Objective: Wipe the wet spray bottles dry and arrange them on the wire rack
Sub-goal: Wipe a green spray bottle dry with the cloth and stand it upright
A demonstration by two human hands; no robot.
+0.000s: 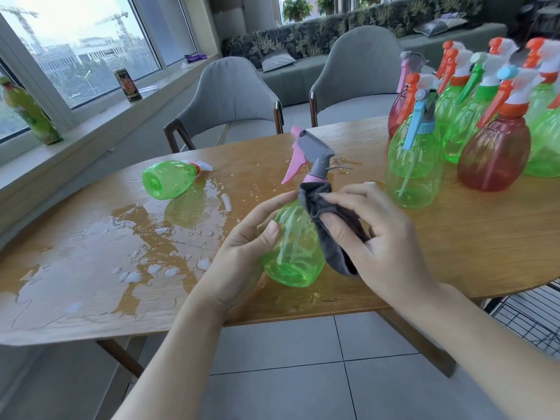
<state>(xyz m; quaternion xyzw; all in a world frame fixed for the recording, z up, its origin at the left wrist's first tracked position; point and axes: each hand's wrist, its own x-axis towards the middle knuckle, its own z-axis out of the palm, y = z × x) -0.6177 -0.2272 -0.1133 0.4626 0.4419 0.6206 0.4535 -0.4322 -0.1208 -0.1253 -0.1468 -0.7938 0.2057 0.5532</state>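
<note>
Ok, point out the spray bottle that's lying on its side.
The green bottle with the orange collar, lying in the puddle on the table's left; the others stand upright or are held.

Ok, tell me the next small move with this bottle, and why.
Probably slide the grey cloth down the green bottle. The right hand presses the cloth near the neck, the left hand holds the body, and the lower half looks unwiped.
</note>
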